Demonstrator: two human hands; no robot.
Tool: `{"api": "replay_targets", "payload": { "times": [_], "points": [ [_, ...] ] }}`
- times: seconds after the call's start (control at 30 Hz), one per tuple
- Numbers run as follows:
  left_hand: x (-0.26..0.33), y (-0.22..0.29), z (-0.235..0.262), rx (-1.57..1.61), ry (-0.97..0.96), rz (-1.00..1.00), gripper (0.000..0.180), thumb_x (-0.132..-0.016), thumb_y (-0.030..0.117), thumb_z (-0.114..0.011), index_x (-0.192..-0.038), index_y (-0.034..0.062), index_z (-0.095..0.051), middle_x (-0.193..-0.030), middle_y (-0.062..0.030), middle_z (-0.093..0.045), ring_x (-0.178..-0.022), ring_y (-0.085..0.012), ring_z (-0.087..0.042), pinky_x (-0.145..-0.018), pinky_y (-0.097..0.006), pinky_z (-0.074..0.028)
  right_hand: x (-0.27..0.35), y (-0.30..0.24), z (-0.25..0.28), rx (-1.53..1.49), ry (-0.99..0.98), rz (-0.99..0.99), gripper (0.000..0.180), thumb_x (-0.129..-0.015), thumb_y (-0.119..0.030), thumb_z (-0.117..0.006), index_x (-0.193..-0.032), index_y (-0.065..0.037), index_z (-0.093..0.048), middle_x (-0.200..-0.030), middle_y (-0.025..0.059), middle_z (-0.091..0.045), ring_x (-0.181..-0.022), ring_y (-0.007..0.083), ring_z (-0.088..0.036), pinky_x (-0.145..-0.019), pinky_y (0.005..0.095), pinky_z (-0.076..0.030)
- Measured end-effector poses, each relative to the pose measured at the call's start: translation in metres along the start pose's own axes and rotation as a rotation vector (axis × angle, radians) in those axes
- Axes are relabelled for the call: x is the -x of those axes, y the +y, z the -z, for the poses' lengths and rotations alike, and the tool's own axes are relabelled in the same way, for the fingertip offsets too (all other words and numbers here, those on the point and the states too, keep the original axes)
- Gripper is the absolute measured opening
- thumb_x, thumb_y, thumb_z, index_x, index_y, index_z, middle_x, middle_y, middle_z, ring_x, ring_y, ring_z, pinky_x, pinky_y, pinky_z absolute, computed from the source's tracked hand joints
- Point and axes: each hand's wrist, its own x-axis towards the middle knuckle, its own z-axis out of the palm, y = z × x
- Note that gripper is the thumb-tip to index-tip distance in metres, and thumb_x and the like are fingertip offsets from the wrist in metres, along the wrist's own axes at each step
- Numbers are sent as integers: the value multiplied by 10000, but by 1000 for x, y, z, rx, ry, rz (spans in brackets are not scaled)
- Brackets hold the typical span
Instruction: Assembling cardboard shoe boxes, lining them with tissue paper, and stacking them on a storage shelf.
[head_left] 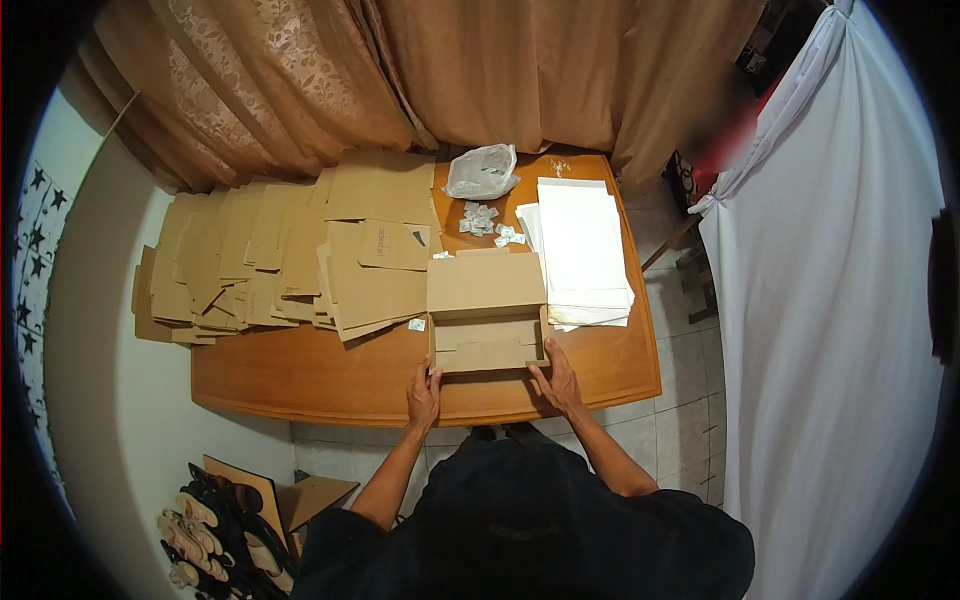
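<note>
Cardboard box (487,318) sits at the table's (320,375) near edge, directly at your twelve o'clock, lid flap up. Your left hand (424,393) presses curled fingers against its seven o'clock corner; your right hand (556,382) lies flat-fingered at five o'clock. Neither grips. Keep pressure even on both corners so the folded walls stay square.
</note>
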Motion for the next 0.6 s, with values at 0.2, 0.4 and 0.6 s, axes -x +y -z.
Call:
{"api": "replay_targets", "payload": {
  "times": [0.2, 0.4, 0.6],
  "points": [
    [-1, -4, 4, -174, 16, -160, 317, -1036, 225, -543, -1224, -14, -634, -1072, -296, -676, -961, -456, -679, -828, -427, -543, -2, -5, -7, 41, 2, -43, 592, -972, -198, -608, -1469, 51, -402, -1493, 271, -448, -1399, 405, -433, -1145, 428, -387],
    [-8, 19, 11, -112, -66, -45, 313, -1023, 203, -530, -1254, 10, -620, -1171, -265, -666, -1048, -449, -653, -902, -458, -516, -1, -9, -8, 66, 3, -139, 602, -986, -231, -588, -1477, 51, -383, -1516, 269, -410, -1410, 404, -411, -1171, 430, -349],
    [-14, 17, 18, -330, 22, -194, 449, -1004, 231, -550, -1394, 16, -487, -1304, -234, -563, -1191, -416, -542, -913, -473, -502, -1, -19, 2, -71, 20, -249, 723, -1002, -390, -564, -1527, 18, -279, -1492, 280, -408, -1339, 432, -461, -1128, 462, -382]
  ]
}}
